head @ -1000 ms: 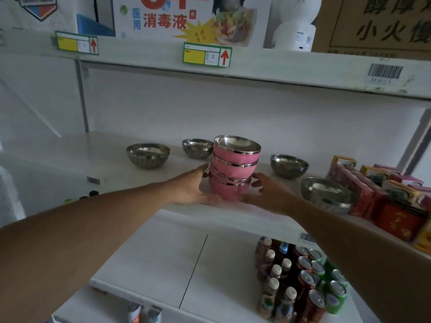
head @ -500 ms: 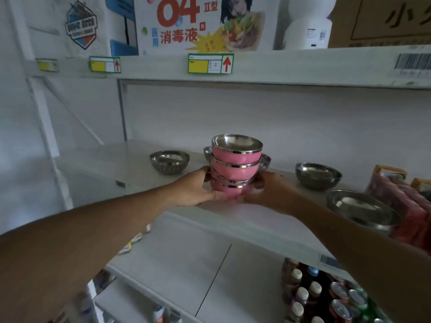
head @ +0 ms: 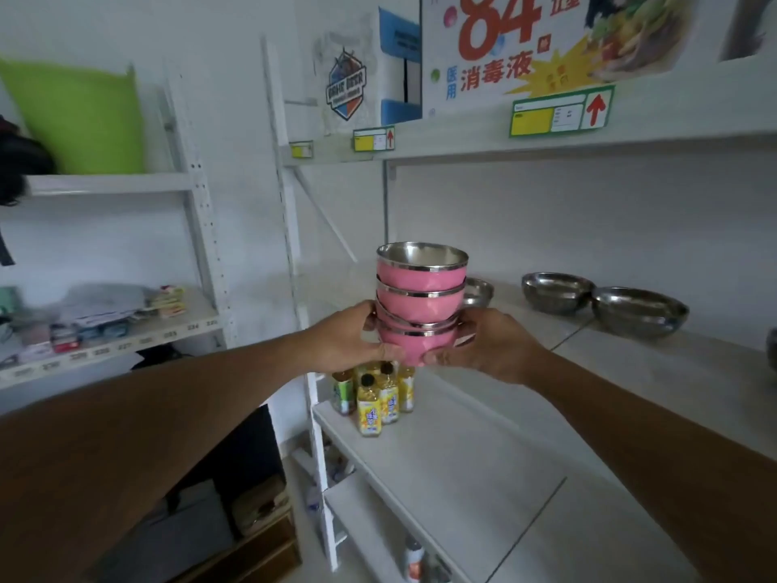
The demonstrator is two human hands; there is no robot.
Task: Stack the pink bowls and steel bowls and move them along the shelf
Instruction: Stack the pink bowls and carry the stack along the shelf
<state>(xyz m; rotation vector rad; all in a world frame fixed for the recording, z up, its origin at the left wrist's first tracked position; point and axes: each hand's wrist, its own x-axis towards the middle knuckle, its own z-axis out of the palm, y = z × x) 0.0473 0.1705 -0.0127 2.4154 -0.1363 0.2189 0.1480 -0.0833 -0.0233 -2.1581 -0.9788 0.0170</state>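
A stack of pink bowls [head: 421,284] with steel rims and steel insides is held in the air, in front of the left end of the white shelf [head: 672,372]. My left hand [head: 351,336] grips the bottom of the stack from the left. My right hand [head: 490,345] grips it from the right. Three steel bowls stand on the shelf behind and to the right: one [head: 477,291] half hidden by the stack, one [head: 557,291] further right, one [head: 639,311] beyond it.
Small yellow bottles [head: 376,399] stand on the lower shelf under the stack. White uprights [head: 290,229] mark the shelf's left end. Another rack [head: 105,334] with packets and a green cushion [head: 80,115] stands at the left. A price tag [head: 561,115] hangs on the shelf above.
Both hands have carried the pink stack to the left along the shelf and lifted it; my view has swung left, so the steel bowls now lie to the right.
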